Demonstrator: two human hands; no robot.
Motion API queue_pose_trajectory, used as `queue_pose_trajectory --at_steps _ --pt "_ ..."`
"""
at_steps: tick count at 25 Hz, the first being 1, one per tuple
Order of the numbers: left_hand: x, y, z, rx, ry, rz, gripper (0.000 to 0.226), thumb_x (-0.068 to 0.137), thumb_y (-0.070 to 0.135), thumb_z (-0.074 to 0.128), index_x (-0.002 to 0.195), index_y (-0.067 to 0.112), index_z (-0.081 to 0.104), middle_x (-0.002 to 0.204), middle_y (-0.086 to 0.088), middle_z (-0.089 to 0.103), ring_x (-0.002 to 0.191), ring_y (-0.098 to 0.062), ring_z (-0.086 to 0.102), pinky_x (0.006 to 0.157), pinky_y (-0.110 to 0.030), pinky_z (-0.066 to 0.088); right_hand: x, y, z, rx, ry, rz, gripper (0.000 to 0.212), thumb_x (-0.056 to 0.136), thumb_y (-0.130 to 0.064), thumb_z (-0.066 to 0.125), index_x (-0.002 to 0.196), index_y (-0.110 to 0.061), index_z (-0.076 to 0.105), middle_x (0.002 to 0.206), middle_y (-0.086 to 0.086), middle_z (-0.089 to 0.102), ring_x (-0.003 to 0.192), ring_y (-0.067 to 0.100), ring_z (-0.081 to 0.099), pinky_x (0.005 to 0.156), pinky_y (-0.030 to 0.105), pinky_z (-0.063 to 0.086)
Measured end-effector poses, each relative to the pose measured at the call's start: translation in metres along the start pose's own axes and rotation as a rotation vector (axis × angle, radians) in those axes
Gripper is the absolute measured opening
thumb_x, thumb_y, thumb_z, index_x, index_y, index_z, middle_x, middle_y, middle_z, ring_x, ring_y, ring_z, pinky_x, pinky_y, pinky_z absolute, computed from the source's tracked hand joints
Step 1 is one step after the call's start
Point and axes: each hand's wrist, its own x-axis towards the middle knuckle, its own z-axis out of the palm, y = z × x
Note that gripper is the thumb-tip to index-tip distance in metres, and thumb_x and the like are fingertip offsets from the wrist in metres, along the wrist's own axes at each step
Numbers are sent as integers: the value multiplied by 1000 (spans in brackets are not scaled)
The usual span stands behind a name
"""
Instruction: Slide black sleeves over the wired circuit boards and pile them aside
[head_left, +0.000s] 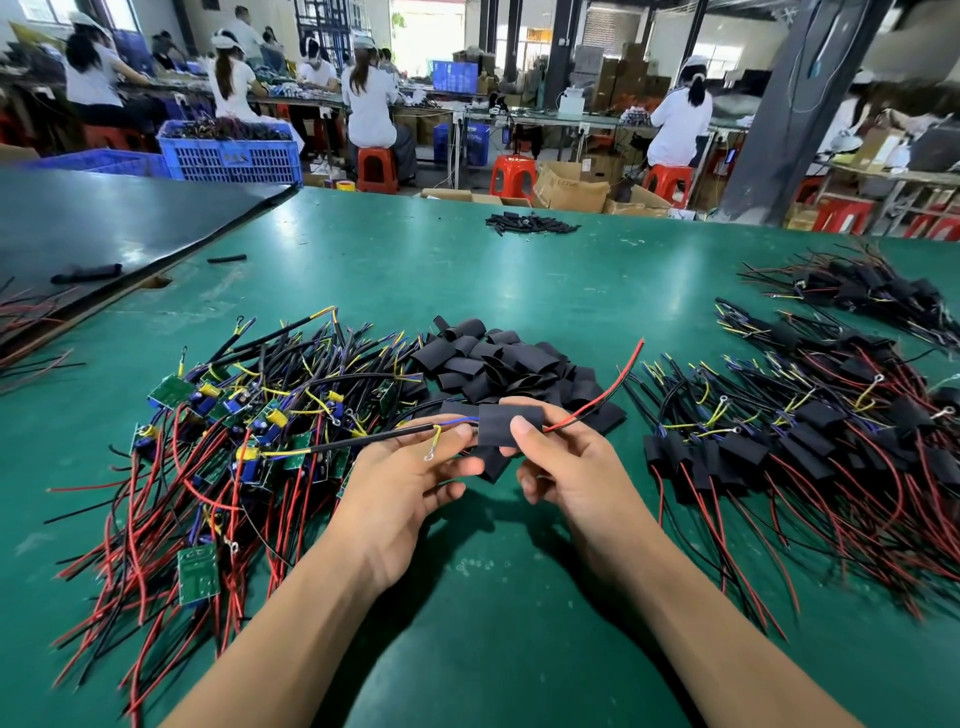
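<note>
Both hands hold one black sleeve (506, 426) above the green table (467, 597); the board inside it is hidden. My right hand (561, 467) pinches the sleeve's right end, where red and black wires stick out. My left hand (410, 478) grips its left side, with blue, yellow and black leads trailing left. A second black sleeve (493, 465) hangs below, between my fingers. Loose black sleeves (498, 364) lie piled just behind my hands. Bare wired circuit boards (234, 441) are heaped at the left. Sleeved boards (805, 447) are piled at the right.
More sleeved assemblies (862, 291) lie at the far right. A small pile of thin black tubes (530, 223) sits near the far edge. A dark board (104, 223) covers the table's far left. Beyond are blue crates (231, 153), red stools and seated workers.
</note>
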Motion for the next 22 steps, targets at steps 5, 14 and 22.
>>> queue_pose_trajectory --at_steps 5,14,22 --pt "0 2 0 5 2 0 26 79 13 72 105 11 70 92 -4 77 68 -13 71 56 -19 49 0 0 -1 -1 7 9 21 96 -20 63 115 -18 70 80 -1 67 54 11 45 53 20 38" --pt "0 1 1 5 -6 12 21 71 21 75 90 14 73 73 2 65 51 -9 49 49 -19 36 -5 -7 7 296 -156 357 17 78 -31 72 84 -15 69 75 6 59 50 10 40 52 21 35" --pt "-4 1 4 121 -19 58 7 83 23 72 86 16 72 71 3 63 48 -8 41 51 -22 29 -8 -21 13 734 -181 363 35 92 -47 57 81 -14 66 67 -1 52 45 11 36 47 22 29"
